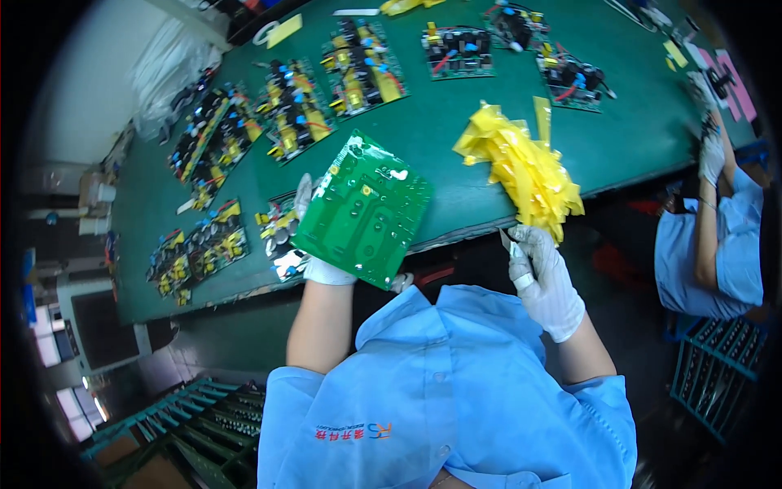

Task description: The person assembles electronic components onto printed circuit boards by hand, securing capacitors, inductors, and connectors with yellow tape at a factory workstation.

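Note:
My left hand (327,272), in a white glove, holds up a green circuit board (366,216) at a tilt above the table's near edge. The board's solder side faces me and covers most of that hand; fingertips show along its left edge. My gloved right hand (549,285) is closed in a pinch on a small pale pointed tool (507,242), whose exact kind is too small to tell. Just beyond the right hand, a heap of yellow tape strips (525,175) lies at the table edge. Partly behind the held board sits another populated board (281,232).
The green table (456,155) carries several populated boards (362,69) at the left and back, including a board (458,53) at the far middle. A co-worker's gloved hand (712,159) is at the right. Green racks (191,432) stand at the lower left.

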`<state>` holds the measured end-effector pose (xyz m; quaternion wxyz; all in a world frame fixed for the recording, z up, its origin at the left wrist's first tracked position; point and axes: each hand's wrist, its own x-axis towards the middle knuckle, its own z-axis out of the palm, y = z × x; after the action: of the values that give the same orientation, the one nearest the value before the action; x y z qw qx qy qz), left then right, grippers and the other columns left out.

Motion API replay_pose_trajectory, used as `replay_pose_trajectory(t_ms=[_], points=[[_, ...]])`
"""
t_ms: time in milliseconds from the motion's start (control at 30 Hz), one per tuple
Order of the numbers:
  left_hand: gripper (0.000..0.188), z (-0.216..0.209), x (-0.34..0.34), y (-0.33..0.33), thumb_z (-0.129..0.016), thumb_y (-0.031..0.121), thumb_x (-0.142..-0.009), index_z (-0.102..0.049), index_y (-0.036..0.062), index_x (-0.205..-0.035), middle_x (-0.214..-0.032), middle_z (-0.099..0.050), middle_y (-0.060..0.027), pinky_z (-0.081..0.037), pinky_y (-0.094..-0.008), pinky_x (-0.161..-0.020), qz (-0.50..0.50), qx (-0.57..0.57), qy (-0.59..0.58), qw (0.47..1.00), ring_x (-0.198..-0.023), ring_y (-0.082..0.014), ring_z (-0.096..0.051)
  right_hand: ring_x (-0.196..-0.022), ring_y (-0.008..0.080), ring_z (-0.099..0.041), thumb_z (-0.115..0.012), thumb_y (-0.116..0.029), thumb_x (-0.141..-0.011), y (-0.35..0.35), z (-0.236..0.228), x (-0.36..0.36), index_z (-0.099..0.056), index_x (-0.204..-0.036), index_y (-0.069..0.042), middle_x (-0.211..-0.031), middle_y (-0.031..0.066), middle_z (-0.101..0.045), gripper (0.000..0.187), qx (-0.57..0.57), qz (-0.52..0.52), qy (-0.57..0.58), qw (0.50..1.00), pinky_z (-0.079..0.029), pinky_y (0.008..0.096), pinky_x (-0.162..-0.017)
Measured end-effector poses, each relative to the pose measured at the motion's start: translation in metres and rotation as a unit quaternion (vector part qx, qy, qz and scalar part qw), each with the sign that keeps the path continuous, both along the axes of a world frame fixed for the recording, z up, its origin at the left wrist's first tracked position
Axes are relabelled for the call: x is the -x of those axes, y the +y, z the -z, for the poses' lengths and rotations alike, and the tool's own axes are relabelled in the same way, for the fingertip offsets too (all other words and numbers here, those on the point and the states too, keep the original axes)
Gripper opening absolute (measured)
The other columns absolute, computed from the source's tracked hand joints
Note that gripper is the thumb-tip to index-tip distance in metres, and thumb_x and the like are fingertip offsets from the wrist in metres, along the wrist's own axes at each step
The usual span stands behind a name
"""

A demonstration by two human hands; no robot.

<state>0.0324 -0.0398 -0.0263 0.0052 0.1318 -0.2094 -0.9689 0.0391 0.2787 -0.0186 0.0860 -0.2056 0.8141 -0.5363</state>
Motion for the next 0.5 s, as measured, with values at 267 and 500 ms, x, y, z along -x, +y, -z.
replay_pose_trajectory(t_ms=[267,500], points=[[0.077,0.051,-0.037,0.017,-0.035,0.072,-0.093,-0.055,0.0113,-0.136,-0.132,-0.059,-0.0161,-0.046,-0.0512,-0.1,0.088,-0.211,-0.027,0.973,-0.116,-0.0325,-0.058,-0.082,0.0354,-0.064,-0.063,-0.009,-0.089,-0.105,0.01,0.025,-0.061,-0.116,-0.004,-0.096,0.016,-0.063,0.027,0.007,-0.034,0.168,0.985,-0.053,0.0432,-0.065],[0.088,0.05,-0.033,0.019,-0.034,0.079,-0.089,-0.049,0.0102,-0.142,-0.132,-0.058,-0.0169,-0.049,-0.0487,-0.098,0.09,-0.223,0.036,0.97,-0.114,-0.0333,-0.059,-0.077,0.0319,-0.063,-0.063,-0.009,-0.09,-0.119,0.028,0.015,-0.065,-0.119,-0.007,-0.088,0.0133,-0.061,0.029,-0.068,-0.08,0.145,0.984,-0.051,0.0405,-0.062]])
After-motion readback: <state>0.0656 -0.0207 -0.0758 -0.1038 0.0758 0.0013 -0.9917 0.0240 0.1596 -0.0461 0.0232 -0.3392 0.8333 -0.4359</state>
